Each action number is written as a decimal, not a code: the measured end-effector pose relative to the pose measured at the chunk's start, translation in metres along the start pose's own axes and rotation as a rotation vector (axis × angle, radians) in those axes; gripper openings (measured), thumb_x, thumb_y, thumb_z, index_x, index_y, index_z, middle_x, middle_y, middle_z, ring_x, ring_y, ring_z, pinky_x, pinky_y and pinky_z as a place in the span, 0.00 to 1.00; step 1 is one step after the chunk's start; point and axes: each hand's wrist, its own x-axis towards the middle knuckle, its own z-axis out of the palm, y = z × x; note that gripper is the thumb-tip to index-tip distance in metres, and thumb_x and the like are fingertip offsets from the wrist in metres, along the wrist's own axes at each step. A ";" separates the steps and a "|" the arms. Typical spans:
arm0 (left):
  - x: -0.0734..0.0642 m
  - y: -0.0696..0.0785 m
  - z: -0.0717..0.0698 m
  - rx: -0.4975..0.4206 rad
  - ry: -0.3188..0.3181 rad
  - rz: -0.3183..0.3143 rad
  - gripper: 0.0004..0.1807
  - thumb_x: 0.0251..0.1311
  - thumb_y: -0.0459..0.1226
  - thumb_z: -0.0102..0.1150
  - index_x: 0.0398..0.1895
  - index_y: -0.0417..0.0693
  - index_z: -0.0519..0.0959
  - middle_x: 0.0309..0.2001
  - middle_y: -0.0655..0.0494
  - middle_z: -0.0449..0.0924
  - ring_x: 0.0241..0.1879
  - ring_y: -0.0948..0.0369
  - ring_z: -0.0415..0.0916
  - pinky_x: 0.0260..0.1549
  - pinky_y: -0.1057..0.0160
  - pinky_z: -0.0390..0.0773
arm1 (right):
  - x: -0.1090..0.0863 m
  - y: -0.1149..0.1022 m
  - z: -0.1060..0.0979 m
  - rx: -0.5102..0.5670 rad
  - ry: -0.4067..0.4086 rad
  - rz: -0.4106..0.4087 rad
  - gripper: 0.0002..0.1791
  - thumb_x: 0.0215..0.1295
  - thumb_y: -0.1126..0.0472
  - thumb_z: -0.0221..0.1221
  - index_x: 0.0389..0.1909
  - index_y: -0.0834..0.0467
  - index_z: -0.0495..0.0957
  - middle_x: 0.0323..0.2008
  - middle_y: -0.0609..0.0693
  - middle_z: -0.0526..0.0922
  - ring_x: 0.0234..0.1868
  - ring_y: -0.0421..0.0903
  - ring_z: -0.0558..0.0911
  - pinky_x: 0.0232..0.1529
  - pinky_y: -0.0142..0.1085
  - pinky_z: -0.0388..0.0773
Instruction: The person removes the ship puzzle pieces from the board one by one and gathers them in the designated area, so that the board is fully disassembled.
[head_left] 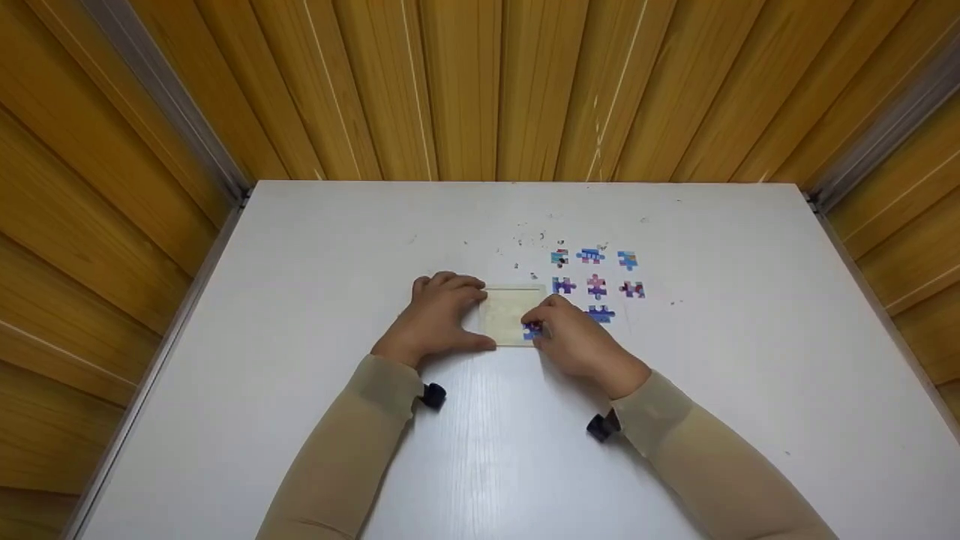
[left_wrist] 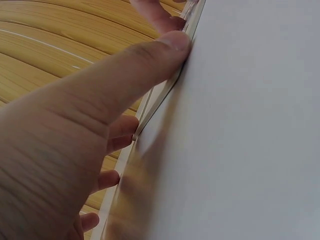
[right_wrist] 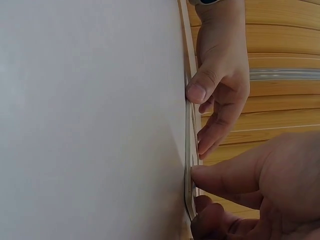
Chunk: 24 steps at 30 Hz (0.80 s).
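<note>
A shallow pale puzzle tray (head_left: 502, 315) lies flat on the white table. My left hand (head_left: 442, 315) holds it from the left side, thumb at the near edge and fingertips at the far edge. In the left wrist view the thumb (left_wrist: 165, 47) lies against the tray's rim. At the tray's near right corner sits a blue and purple jigsaw piece (head_left: 530, 335), pinched by the fingers of my right hand (head_left: 581, 337). That hand covers part of the piece. The right wrist view has its thumb (right_wrist: 220, 175) low over the tray's edge.
To the right of the tray lie several loose jigsaw pieces (head_left: 596, 286) in rough rows, the nearest one (head_left: 599, 313) close beside my right hand. Small dark specks (head_left: 541, 235) dot the table (head_left: 337, 247) behind the tray. Yellow wood-look panels (head_left: 465, 90) rise behind the table.
</note>
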 end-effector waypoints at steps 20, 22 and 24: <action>0.001 0.002 -0.001 -0.002 -0.001 -0.001 0.48 0.52 0.68 0.85 0.74 0.57 0.85 0.80 0.62 0.79 0.81 0.53 0.68 0.82 0.36 0.57 | -0.001 -0.001 0.000 0.020 0.018 -0.009 0.20 0.81 0.65 0.64 0.69 0.53 0.85 0.65 0.54 0.82 0.66 0.55 0.84 0.74 0.57 0.80; 0.000 0.003 -0.002 -0.006 -0.001 -0.006 0.48 0.52 0.68 0.85 0.74 0.58 0.85 0.80 0.62 0.79 0.82 0.53 0.68 0.82 0.36 0.57 | -0.002 -0.001 0.000 0.013 0.021 -0.015 0.20 0.80 0.65 0.64 0.68 0.52 0.86 0.64 0.54 0.82 0.64 0.54 0.84 0.73 0.57 0.81; 0.000 0.003 -0.002 -0.009 0.000 -0.007 0.48 0.52 0.67 0.86 0.74 0.58 0.85 0.80 0.62 0.79 0.81 0.52 0.69 0.82 0.36 0.57 | -0.002 -0.001 0.000 0.008 0.024 -0.019 0.20 0.79 0.65 0.65 0.68 0.52 0.86 0.63 0.53 0.83 0.62 0.54 0.84 0.72 0.56 0.81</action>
